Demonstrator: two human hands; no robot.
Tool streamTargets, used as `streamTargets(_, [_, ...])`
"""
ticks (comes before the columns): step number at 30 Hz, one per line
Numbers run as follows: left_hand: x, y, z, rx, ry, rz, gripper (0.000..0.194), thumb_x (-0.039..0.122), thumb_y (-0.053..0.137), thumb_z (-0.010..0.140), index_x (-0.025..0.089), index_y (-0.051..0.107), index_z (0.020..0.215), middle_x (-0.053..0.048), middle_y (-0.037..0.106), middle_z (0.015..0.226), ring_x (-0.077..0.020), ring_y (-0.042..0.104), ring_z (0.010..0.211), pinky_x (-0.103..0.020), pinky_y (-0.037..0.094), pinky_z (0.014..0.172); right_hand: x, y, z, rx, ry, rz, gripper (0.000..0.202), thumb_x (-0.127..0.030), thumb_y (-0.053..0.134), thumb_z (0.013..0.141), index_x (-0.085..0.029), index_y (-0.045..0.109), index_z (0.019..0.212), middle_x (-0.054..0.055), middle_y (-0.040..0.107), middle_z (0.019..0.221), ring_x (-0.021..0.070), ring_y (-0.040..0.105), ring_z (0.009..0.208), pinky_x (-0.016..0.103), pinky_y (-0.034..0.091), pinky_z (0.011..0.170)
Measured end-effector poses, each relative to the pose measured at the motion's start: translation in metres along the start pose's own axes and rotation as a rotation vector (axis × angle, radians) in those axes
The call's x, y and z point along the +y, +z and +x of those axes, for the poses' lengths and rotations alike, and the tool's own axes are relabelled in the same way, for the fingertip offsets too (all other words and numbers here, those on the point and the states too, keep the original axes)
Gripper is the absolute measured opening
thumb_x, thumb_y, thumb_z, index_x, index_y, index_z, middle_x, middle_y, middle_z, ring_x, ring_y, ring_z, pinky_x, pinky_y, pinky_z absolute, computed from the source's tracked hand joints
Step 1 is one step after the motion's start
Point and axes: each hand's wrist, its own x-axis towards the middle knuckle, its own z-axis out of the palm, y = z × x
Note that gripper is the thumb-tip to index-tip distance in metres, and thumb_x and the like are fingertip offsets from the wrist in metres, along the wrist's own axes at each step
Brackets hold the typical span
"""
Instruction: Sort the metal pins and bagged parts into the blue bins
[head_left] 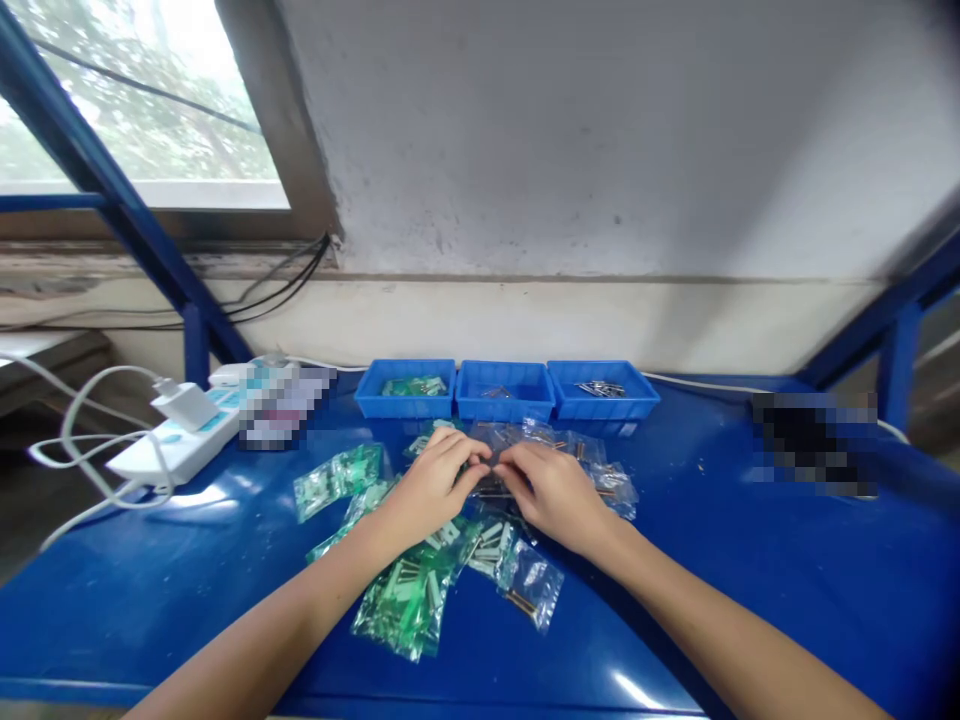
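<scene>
My left hand [439,478] and my right hand [553,490] almost meet above the middle of the pile. Thumb and fingers of each are pinched on the edge of a small clear plastic bag [491,462]; most of that bag is hidden or blends with the bags beneath. To the left and in front lie green-tinted bags [405,605] with pale plastic pieces and screws inside. Clear bags with long screws [615,488] lie behind and beside my right hand. Nearest the front edge, another clear bag [534,588] contains brass-coloured screws.
Three blue bins stand along the back: the left bin [405,406] has green bags, the middle bin [504,408] a few small parts, the right bin [604,408] screws. A white power strip [169,450] with looping cables lies left. A blurred dark object [810,440] lies right.
</scene>
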Motion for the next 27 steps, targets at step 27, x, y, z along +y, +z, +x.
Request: streamTargets(27, [0.001, -0.004, -0.001, 0.110, -0.101, -0.024, 0.014, 0.021, 0.045, 0.092, 0.019, 0.055, 0.083, -0.003, 0.057, 0.080, -0.0194, 0.051, 0.087, -0.032, 0.043, 0.075, -0.011, 0.006, 0.002, 0.087, 0.125, 0.213, 0.012, -0.027, 0.046, 0.090, -0.020, 0.054, 0.097, 0.000, 0.060, 0.068, 0.0149, 0.056, 0.060, 0.024, 0.038, 0.057])
